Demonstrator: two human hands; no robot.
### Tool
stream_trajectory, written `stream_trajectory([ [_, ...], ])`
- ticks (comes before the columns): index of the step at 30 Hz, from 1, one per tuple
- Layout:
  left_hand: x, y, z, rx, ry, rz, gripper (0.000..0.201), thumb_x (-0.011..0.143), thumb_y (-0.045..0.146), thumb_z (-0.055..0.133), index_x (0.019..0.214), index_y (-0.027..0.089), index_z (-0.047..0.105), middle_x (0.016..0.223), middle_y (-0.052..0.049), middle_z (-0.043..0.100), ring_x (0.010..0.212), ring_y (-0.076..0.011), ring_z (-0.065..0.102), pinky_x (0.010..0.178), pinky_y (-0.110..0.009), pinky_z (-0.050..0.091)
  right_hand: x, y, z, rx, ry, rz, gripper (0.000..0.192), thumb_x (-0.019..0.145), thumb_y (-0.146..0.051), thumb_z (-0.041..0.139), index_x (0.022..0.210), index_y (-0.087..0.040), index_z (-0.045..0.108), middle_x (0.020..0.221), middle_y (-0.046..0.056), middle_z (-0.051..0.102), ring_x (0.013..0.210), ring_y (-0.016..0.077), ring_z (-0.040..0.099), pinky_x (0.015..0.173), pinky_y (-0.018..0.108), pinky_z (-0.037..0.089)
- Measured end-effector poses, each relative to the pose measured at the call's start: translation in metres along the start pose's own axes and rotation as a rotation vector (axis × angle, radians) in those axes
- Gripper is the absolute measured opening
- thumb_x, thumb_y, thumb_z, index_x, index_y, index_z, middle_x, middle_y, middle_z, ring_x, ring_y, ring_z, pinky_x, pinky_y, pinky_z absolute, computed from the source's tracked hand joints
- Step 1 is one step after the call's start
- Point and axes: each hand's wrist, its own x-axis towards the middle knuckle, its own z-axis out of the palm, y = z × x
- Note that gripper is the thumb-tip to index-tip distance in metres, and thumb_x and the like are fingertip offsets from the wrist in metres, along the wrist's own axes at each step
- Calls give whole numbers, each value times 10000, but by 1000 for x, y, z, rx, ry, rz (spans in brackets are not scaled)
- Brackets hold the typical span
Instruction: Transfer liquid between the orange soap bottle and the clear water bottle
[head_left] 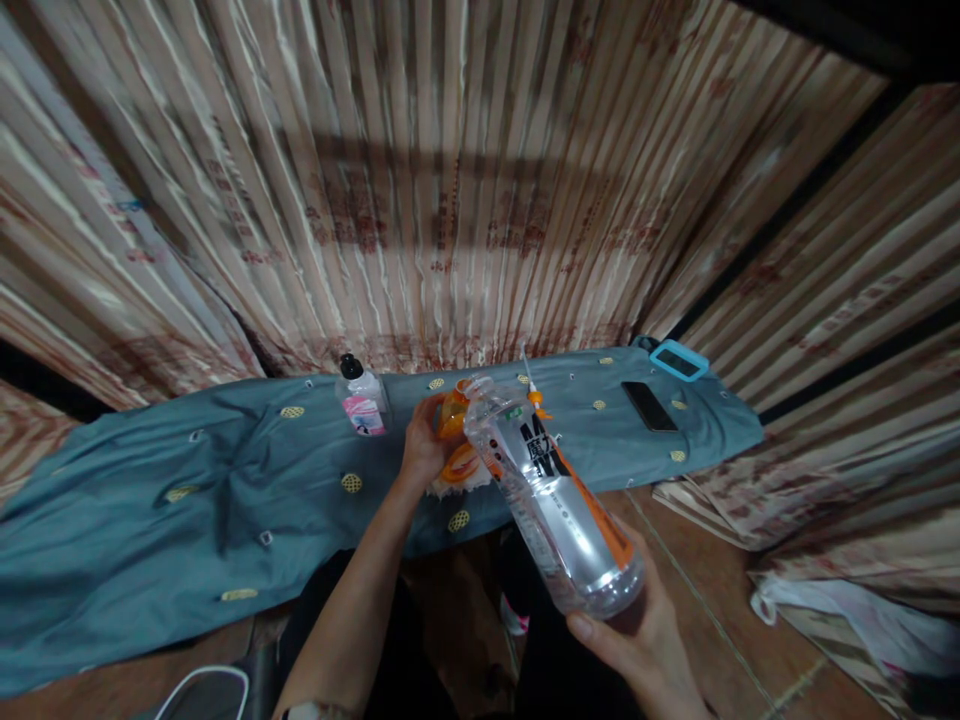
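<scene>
My right hand (645, 640) is wrapped round the base of a large clear plastic bottle (574, 525) with a silver and orange label. The bottle is tilted, its neck down toward a small orange translucent bottle (452, 412). My left hand (426, 445) holds that small bottle by its side, fingers closed around it. The two mouths meet or nearly meet; I cannot tell whether they touch. Beside the big bottle's neck lies an orange spray or pump top (535, 400) with a thin pale tube. Below the small bottle, an orange round piece (461, 463) rests on a whitish patch.
A clear bottle with a black pump and pink label (364, 400) stands at left on the teal cloth (300, 500). A dark phone (649, 406) and a blue-framed device (679, 360) lie at right. Patterned curtains (450, 200) hang close behind and at both sides.
</scene>
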Motion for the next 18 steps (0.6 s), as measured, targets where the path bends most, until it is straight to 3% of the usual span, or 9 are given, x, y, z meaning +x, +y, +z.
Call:
stream_trajectory([
  [5,0,0,0,7,7,-2,571,600,316,822,1120,194,619,1179,-108,668,1126,-292,633,1035,-491,483,3,3,-10,-8,-131,-22,777,665,-304,895,1336,-273,504,1298,84,730,1201,334,683,986,396,570],
  [18,0,5,0,48,8,-15,545,629,281,802,1130,169,617,1175,-116,665,1130,-295,634,1031,-491,487,2,5,-14,-44,-138,-56,823,700,-288,877,1400,-273,445,1350,95,698,1240,322,661,1002,371,561],
])
